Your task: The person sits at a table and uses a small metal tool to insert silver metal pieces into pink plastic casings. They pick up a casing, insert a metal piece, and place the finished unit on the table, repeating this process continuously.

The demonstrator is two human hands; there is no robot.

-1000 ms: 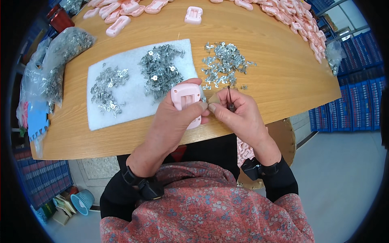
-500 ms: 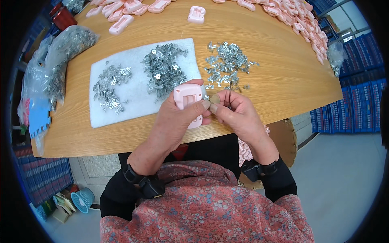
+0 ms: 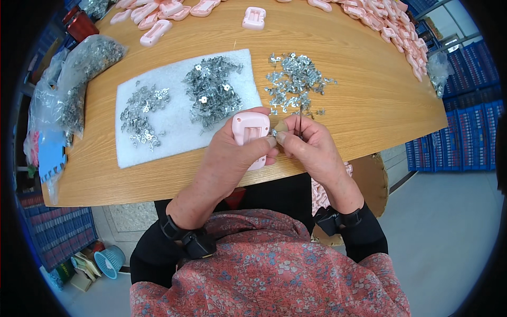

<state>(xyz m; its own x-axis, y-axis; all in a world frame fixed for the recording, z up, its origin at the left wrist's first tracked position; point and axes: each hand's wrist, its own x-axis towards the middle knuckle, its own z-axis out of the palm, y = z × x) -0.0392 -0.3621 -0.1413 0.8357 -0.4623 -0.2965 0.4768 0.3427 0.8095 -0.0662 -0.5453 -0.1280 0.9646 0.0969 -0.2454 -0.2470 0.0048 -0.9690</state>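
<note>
My left hand (image 3: pixel 224 150) is wrapped round a pale pink plastic housing (image 3: pixel 250 121), held upright with its recessed compartment facing up. My left thumb lies across its lower part. Meeting that thumb's tip, my right hand (image 3: pixel 314 148) pinches a small shiny metal contact piece (image 3: pixel 273 133), mostly hidden by the fingertips. A thin dark tool (image 3: pixel 300 116) sticks up from between the right fingers; its lower end is out of sight. Just beyond the hands lie loose heaps of metal contact pieces: one heap (image 3: pixel 298 79) on the wood, two more on a white foam sheet (image 3: pixel 174 71).
Pink housings (image 3: pixel 383 26) are piled along the table's far right edge, and others (image 3: pixel 158 10) at the far left. A single housing (image 3: pixel 254 18) sits between them. At the left lies a clear bag of metal parts (image 3: pixel 87 79). Below the table's right front stands a carton (image 3: pixel 369 185).
Both hands stay together at the housing. The housing has shifted slightly to the right, nearer the right fingertips. The grips look the same.
</note>
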